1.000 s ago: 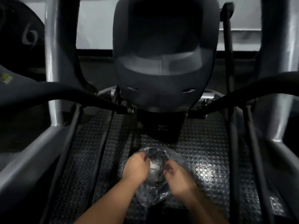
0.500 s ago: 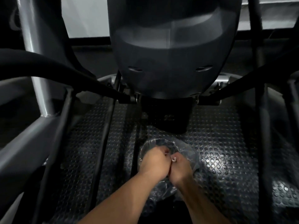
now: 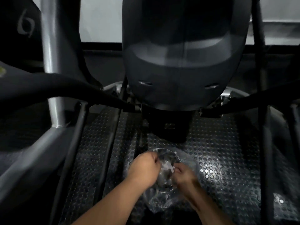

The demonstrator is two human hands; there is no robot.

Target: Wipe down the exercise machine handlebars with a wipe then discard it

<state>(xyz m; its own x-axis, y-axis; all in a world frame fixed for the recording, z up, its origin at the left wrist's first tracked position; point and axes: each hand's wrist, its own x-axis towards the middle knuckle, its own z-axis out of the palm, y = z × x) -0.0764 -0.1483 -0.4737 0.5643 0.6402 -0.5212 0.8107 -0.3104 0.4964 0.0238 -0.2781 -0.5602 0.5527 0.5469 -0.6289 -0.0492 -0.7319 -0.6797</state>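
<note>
Faintly, "6" mark (image 3: 26, 23); both hands (image 3: 144, 168) grip clear bag (image 3: 168, 198)

Single head-worn wide-angle view, looking forward and steeply down from above the machine. Nearest, at the bottom edge, both forearms enter the frame, with the left hand (image 3: 144, 168) and right hand (image 3: 183, 174) low and centre. The studded floor mat (image 3: 227, 151) fills the middle ground. The machine's dark housing (image 3: 183, 62) looms close at top centre, handlebars (image 3: 48, 86) crossing left and right. A pale wall (image 3: 100, 18) lies farthest.
</note>
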